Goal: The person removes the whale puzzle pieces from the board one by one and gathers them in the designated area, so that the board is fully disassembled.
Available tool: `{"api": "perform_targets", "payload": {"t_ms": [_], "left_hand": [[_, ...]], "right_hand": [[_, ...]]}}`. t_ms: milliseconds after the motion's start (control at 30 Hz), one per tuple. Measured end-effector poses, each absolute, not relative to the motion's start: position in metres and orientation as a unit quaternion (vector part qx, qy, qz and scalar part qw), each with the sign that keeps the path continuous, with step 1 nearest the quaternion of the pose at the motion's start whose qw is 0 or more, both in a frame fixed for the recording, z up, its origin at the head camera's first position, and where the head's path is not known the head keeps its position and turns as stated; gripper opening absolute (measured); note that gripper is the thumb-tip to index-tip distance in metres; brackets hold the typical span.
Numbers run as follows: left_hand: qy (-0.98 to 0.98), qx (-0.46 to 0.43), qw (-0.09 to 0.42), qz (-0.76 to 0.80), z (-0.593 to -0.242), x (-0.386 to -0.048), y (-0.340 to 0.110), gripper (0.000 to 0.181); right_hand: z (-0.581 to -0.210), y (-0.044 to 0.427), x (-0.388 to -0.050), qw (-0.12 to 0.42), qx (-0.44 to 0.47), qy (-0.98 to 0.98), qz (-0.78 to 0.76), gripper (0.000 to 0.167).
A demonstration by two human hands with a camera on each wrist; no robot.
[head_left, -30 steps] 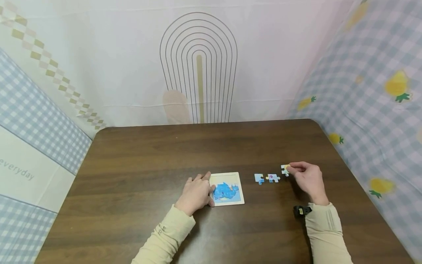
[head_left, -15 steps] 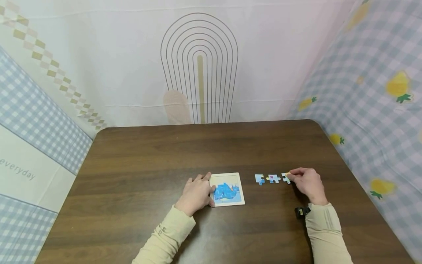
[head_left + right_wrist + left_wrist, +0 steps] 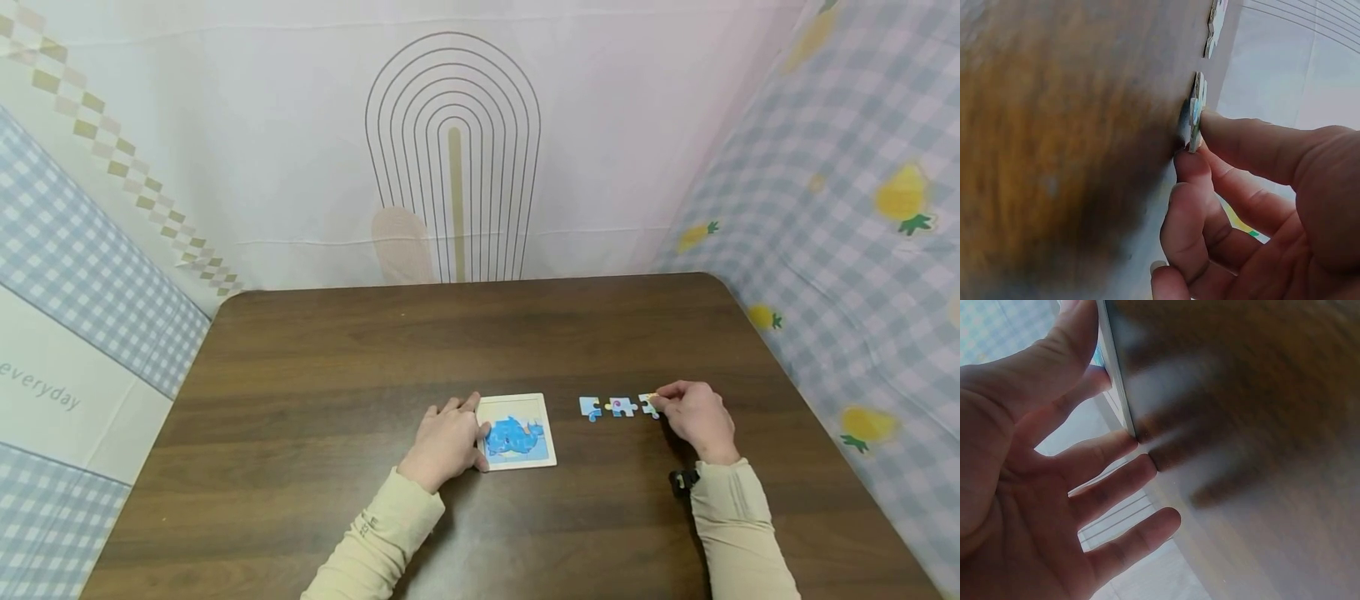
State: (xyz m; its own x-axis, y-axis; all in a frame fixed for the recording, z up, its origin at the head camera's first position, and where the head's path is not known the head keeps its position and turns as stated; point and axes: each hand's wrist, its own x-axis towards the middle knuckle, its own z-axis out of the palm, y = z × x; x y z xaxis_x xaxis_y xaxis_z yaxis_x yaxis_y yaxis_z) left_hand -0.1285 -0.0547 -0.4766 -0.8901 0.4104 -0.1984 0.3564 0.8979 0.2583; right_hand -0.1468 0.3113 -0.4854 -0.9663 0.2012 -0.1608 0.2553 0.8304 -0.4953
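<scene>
A shallow pale-framed puzzle board (image 3: 551, 450) shows a blue whale picture. My left hand (image 3: 444, 440) rests along its left edge, fingers spread and fairly straight; in the left wrist view the hand (image 3: 1054, 462) touches the board's edge (image 3: 1117, 381). To the right, my right hand (image 3: 699, 418) pinches a small jigsaw piece (image 3: 647, 405) by its right side. In the right wrist view that piece (image 3: 1196, 112) sits between thumb and fingers, low over the table. Left of it lie a white piece with a pink swirl (image 3: 621, 407) and a light blue piece (image 3: 588, 407).
The brown wooden table (image 3: 337, 358) runs back to a white cloth (image 3: 300, 150) with line arches. Checked blue cloth (image 3: 825, 250) with yellow fruit hangs on the right. A dark strap-like object (image 3: 681, 481) is at my right wrist.
My right hand has moved the pinched piece toward me and into line with the two others, then slightly left. My left hand and the board have stayed in place.
</scene>
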Motion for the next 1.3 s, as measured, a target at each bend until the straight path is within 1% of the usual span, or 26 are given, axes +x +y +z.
{"api": "perform_targets", "payload": {"t_ms": [167,267,333,500,567,633,700,800,900,1000,1200,1300], "left_hand": [[0.966,0.199,0.125,0.106,-0.476,-0.128,-0.055,0.058],[0.966,0.198,0.125,0.106,-0.476,-0.128,-0.055,0.058],[0.966,0.198,0.127,0.108,-0.475,-0.128,-0.056,0.057],[0.966,0.196,0.127,0.112,-0.476,-0.128,-0.056,0.057],[0.966,0.196,0.123,0.114,-0.475,-0.128,-0.057,0.056],[0.966,0.196,0.121,0.115,-0.475,-0.128,-0.057,0.056],[0.966,0.196,0.119,0.117,-0.475,-0.128,-0.057,0.055],[0.966,0.198,0.119,0.117,-0.475,-0.128,-0.057,0.054],[0.966,0.199,0.116,0.117,-0.475,-0.128,-0.057,0.054],[0.967,0.199,0.110,0.114,-0.474,-0.128,-0.057,0.056],[0.970,0.196,0.095,0.106,-0.476,-0.128,-0.056,0.056],[0.971,0.198,0.089,0.103,-0.476,-0.128,-0.056,0.056]], "right_hand": [[-0.485,0.311,-0.147,0.051,0.126,0.955,-0.265,0.030],[-0.486,0.310,-0.148,0.031,0.124,0.955,-0.267,0.028],[-0.487,0.307,-0.149,-0.013,0.115,0.953,-0.280,0.024],[-0.492,0.283,-0.151,-0.163,0.056,0.930,-0.324,0.010],[-0.493,0.266,-0.151,-0.192,0.022,0.924,-0.331,0.007],[-0.492,0.246,-0.150,-0.200,-0.019,0.921,-0.334,0.006],[-0.492,0.225,-0.147,-0.192,-0.058,0.918,-0.341,0.007],[-0.491,0.195,-0.143,-0.156,-0.108,0.914,-0.359,0.008],[-0.490,0.167,-0.139,-0.109,-0.132,0.917,-0.361,0.008],[-0.490,0.145,-0.137,-0.074,-0.153,0.925,-0.339,0.012],[-0.494,0.119,-0.136,-0.014,-0.207,0.939,-0.275,0.027],[-0.496,0.117,-0.136,0.003,-0.226,0.943,-0.245,0.029]]}}
